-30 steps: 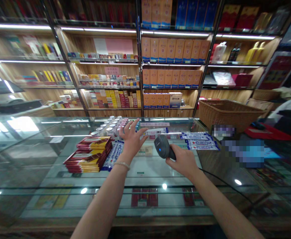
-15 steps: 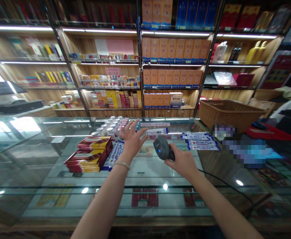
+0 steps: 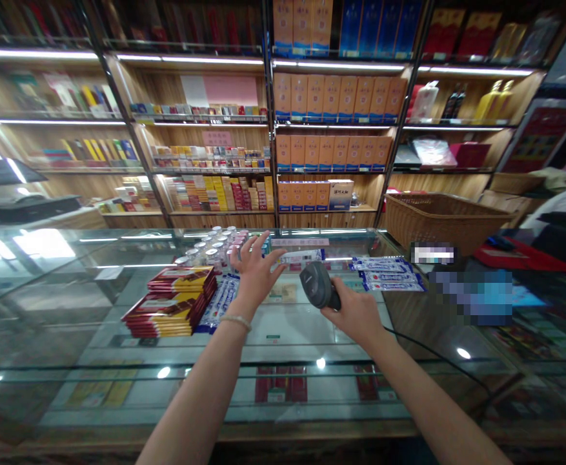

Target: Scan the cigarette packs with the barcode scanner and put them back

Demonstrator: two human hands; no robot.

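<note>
- We face a wall of shelves stocked with orange boxes, blue boxes and rows of small packs.
- In front of it runs the glass table, with more goods showing beneath its top.
- A wicker basket stands on the table at the far right.
- A stack of red-and-yellow cartons lies left of centre, and blue-and-white packs lie to the right, well apart from the stack.
- Our left hand hovers over the glass just right of the stack, its grip released and fingers spread; we cannot tell whether it touches anything.
- Our right hand has its grip clenched around the handle of the scanner.
- The scanner sits above the middle of the table, between the two hands, its head turned toward the left hand.
- A pale bracelet circles the left wrist.
</note>
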